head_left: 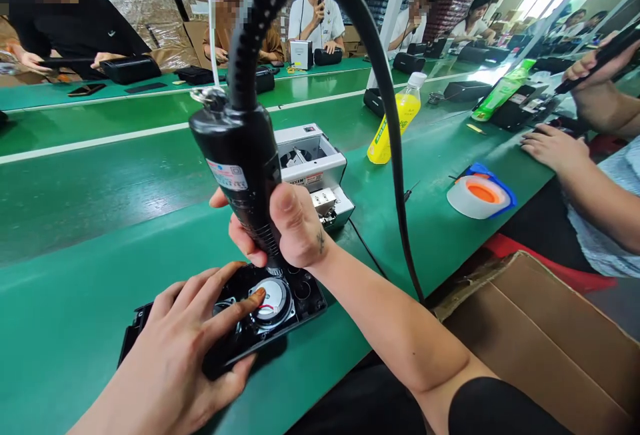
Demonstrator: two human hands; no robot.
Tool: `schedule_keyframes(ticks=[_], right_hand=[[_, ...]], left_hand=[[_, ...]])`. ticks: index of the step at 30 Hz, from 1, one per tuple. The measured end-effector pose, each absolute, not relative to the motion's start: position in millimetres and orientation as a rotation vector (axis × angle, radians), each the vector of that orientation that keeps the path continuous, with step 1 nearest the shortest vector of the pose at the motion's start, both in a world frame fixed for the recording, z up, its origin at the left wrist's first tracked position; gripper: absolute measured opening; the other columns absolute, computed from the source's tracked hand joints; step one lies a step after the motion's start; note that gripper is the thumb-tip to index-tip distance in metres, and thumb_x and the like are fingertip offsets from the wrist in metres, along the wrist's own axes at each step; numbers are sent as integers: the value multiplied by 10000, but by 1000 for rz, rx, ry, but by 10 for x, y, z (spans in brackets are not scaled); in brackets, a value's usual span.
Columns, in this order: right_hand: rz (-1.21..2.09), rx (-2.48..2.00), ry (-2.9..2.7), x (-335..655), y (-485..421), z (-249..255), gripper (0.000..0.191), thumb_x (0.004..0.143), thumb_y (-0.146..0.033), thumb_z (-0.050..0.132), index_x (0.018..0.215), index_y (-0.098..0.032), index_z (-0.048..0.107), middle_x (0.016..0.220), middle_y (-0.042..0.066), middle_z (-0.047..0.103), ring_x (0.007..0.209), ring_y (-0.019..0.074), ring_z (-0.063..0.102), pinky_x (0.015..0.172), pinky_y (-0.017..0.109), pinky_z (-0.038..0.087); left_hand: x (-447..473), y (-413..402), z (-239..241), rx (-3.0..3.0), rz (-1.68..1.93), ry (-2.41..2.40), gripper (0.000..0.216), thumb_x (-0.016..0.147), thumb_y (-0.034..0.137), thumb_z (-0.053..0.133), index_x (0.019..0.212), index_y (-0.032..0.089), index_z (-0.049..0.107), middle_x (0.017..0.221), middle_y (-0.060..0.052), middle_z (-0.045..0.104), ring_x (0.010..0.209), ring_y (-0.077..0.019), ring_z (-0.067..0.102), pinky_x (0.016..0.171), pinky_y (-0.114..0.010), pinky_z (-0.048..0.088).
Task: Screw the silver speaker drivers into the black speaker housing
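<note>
My right hand (290, 225) is wrapped round a black electric screwdriver (235, 148), which stands nearly upright with a thick cable looping from its top. The screwdriver's lower end meets the far side of a black speaker housing (313, 298); its bit and any screw there are hidden. Inside the housing sits a round speaker driver (273, 298) with a silvery back and a red wire. My left hand (195, 332) holds the housing from the near left, thumb along the front side and fingers across the top. Its index fingertip rests on the driver.
Behind my right hand stands a white screw feeder (313, 155). Farther right on the green bench are a yellow drink bottle (395, 125) and a roll of tape (477, 195). A cardboard box (540, 335) is at lower right. A co-worker's hand (555, 148) is at right; others sit opposite.
</note>
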State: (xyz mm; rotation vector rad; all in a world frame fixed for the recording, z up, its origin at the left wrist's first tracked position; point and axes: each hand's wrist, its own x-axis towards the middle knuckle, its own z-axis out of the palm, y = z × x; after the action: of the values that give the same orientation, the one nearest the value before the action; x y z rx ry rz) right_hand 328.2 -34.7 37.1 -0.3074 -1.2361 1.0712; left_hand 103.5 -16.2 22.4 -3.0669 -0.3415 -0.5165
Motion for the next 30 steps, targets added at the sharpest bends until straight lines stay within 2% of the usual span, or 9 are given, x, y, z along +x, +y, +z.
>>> schedule_keyframes(ticks=[7, 11, 12, 15, 18, 21, 23, 26, 30], right_hand=[[1063, -343, -1191, 3268, -399, 432, 430, 1035, -642, 589, 925, -227, 575, 725, -36, 595, 507, 100, 512, 479, 254, 424], [1013, -314, -1133, 3413, -552, 760, 540, 979, -722, 594, 1160, -224, 701, 690, -42, 619, 463, 116, 505, 431, 251, 400], [936, -309, -1100, 3471, -602, 872, 541, 962, -701, 621, 1185, -217, 716, 657, -45, 620, 435, 125, 493, 398, 254, 386], [668, -443, -959, 3662, -712, 1160, 415, 912, -605, 738, 1046, -212, 738, 602, -40, 631, 398, 133, 493, 369, 253, 392], [390, -493, -896, 3814, -693, 1266, 447, 937, -654, 695, 988, -212, 738, 553, -47, 586, 353, 118, 440, 325, 238, 321], [282, -529, -941, 3896, -583, 1203, 533, 958, -723, 635, 980, -200, 738, 532, -48, 559, 328, 117, 416, 307, 244, 292], [267, -549, -985, 3919, -514, 1122, 577, 966, -763, 590, 983, -203, 731, 531, -45, 558, 321, 123, 412, 300, 248, 284], [293, -594, -1050, 3938, -463, 1010, 586, 992, -769, 529, 1021, -214, 716, 565, -36, 578, 339, 131, 443, 307, 248, 311], [340, -639, -1078, 3960, -482, 930, 578, 1013, -746, 499, 1056, -210, 711, 596, -34, 590, 353, 133, 467, 317, 245, 363]], left_hand=[[977, -162, 69, -3028, -513, -413, 546, 851, 367, 649, 1397, 359, 632, 1597, -105, 481, 1262, -398, 582, 887, -632, 555], [944, -198, 44, -2970, -524, -408, 647, 872, 361, 656, 1513, 369, 566, 1684, -106, 403, 1380, -410, 496, 944, -610, 521], [940, -206, 46, -2952, -547, -387, 644, 878, 358, 650, 1516, 378, 566, 1708, -104, 380, 1407, -416, 474, 956, -607, 506], [918, -213, 46, -2924, -597, -316, 585, 887, 345, 638, 1467, 409, 603, 1750, -84, 332, 1456, -412, 445, 1026, -601, 437], [865, -199, -1, -2894, -585, -294, 596, 862, 358, 678, 1452, 409, 615, 1771, -67, 304, 1482, -394, 437, 1137, -558, 332], [799, -173, -89, -2842, -586, -264, 692, 808, 365, 716, 1488, 407, 592, 1766, -77, 319, 1505, -386, 425, 1234, -520, 216], [766, -155, -139, -2810, -595, -274, 718, 797, 361, 710, 1501, 425, 583, 1749, -74, 363, 1482, -407, 461, 1206, -549, 289], [748, -145, -163, -2834, -574, -342, 731, 828, 362, 698, 1531, 488, 542, 1766, -52, 340, 1429, -449, 519, 1006, -588, 492], [747, -179, -152, -2912, -524, -433, 748, 855, 342, 676, 1549, 551, 494, 1808, -11, 225, 1410, -446, 538, 957, -639, 529]])
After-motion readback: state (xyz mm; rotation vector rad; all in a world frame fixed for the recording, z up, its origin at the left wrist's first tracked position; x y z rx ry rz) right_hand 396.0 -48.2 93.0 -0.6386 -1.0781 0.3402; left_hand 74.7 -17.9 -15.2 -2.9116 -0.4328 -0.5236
